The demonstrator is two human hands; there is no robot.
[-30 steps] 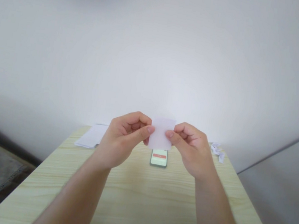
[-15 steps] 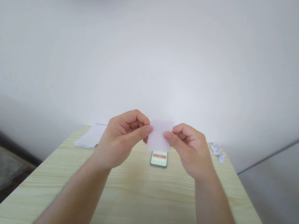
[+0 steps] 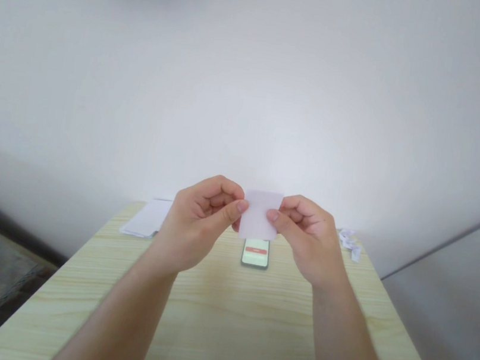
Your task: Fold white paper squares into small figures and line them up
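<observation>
A small, nearly square piece of white paper (image 3: 257,215) is held upright above the table between my two hands. My left hand (image 3: 204,220) pinches its left edge, thumb in front and fingers curled behind. On the opposite edge, my right hand (image 3: 307,232) grips it the same way, the thumb lying on the near face. Below and partly behind the paper, a phone (image 3: 255,259) lies on the table with a red bar on its lit screen; the paper hides its upper part.
White sheets of paper (image 3: 144,220) lie at the table's back left. Crumpled or torn white paper strips (image 3: 350,244) rest at the back right. The pale wooden table (image 3: 235,335) stands against a white wall (image 3: 254,86).
Both hands and the paper have shifted slightly right and up, uncovering a bit more of the phone. The grip on the paper is unchanged.
</observation>
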